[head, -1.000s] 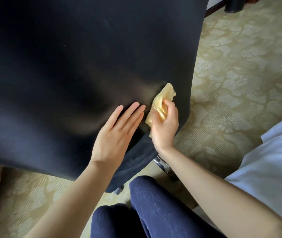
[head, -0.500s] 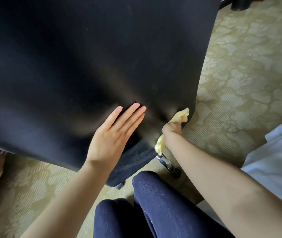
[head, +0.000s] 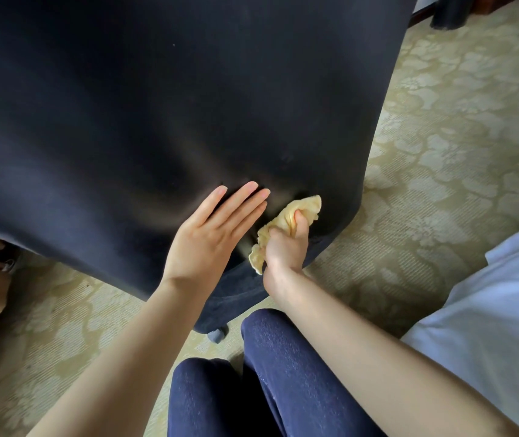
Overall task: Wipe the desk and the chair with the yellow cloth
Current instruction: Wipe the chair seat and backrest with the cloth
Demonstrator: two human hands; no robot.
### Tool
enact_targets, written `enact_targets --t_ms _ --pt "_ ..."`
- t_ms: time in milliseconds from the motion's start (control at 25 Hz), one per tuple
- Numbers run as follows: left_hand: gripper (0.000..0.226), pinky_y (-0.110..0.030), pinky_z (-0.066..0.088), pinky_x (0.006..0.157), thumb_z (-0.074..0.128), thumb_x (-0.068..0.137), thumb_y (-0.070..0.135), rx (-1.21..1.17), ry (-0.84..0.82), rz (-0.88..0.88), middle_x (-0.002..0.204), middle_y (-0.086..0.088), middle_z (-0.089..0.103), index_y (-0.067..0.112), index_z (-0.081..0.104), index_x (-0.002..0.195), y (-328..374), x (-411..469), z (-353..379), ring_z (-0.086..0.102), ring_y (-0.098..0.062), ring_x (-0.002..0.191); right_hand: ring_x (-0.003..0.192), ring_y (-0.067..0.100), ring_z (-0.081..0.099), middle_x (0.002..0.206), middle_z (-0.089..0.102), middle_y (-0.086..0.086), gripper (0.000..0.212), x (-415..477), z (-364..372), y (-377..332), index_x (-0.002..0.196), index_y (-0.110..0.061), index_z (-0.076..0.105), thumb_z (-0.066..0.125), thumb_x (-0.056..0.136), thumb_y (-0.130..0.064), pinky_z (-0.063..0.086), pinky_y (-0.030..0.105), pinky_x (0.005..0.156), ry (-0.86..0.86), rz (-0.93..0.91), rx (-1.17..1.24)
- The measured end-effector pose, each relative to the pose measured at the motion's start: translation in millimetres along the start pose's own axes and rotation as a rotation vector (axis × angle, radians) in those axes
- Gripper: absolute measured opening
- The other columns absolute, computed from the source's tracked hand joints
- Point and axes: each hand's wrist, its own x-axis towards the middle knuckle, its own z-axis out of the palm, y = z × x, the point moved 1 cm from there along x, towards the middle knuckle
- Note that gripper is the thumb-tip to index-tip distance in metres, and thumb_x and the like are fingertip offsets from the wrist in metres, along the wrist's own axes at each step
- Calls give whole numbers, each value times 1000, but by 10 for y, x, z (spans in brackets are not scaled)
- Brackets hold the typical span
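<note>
The chair runs off the top and left edges; the yellow cloth is partly hidden in the right hand.

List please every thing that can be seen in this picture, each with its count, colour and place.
chair back: one, black, fills the upper left and centre
yellow cloth: one, bunched in the right grip against the chair's lower right part
chair caster: one, grey, under the chair
carpet: one, beige with floral pattern, the floor
white fabric: one, right edge
dark object: one, top right, unclear
legs: two, dark blue trousers, bottom centre
left hand: one, flat on the chair
right hand: one, holding the cloth
</note>
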Motion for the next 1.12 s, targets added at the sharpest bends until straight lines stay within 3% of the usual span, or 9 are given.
enact_targets --t_ms 120,240,320,440,640,800,920,1000,1120 --pt "70 -44 -10 111 22 94 12 -14 30 -13 151 -1 -30 9 -23 147 13 -47 19 -23 -24 137 106 14 52 116 47 1 44 -96 -81 -148 124 -21 49 57 87 0 44 7 81 -17 -560 -195" --pt "71 -41 -5 114 27 93 10 -17 72 -14 154 3 -24 11 -17 149 -1 -87 67 -17 -22 140 114 27 48 116 47 8 44 47 -112 -365 118 -6 55 57 77 12 41 26 100 -3 -999 -317" --pt "73 -41 -5 115 29 92 8 -19 89 -3 155 3 -22 11 -16 150 -13 -112 117 -16 -21 141 121 25 40 119 44 12 48 195 -112 -501 116 -8 55 53 73 12 35 35 107 -19 -1241 -410" --pt "76 -42 -11 114 32 91 6 -38 96 17 156 2 -21 11 -16 150 -44 -165 202 -15 -21 143 119 19 34 122 36 9 46 434 -203 -505 119 -15 49 53 77 4 27 22 107 -68 -1559 -619" --pt "78 -45 -17 112 25 86 8 -34 105 78 154 3 -26 9 -24 146 -126 -311 408 -20 -22 141 118 25 39 126 43 1 40 784 -406 -344 119 -29 57 59 88 -4 39 50 98 -170 -2103 -1029" --pt "84 -42 -16 114 37 85 4 -97 126 58 157 4 -18 15 -13 151 -230 -482 590 -16 -19 145 123 19 40 134 42 -7 31 827 -447 -252 116 -26 62 58 92 -8 35 45 101 -449 -2311 -1191" --pt "86 -43 -11 116 47 82 5 -183 121 11 159 7 -6 19 1 153 -276 -601 672 -5 -18 146 124 17 46 133 51 -4 29 817 -425 -220 108 -16 67 54 91 2 49 39 92 -780 -2378 -1260" --pt "89 -45 -6 117 56 77 5 -272 103 -58 159 8 2 20 12 153 -255 -656 658 5 -16 146 121 16 53 125 61 -4 27 815 -435 -214 105 -13 71 59 86 1 53 35 83 -933 -2412 -1418" --pt "88 -49 -5 117 59 74 6 -400 45 -170 158 7 8 20 19 152 -125 -756 587 9 -19 147 122 17 53 123 62 -4 29 793 -535 -238 106 -13 72 63 80 -3 48 34 92 -1070 -2476 -1748"
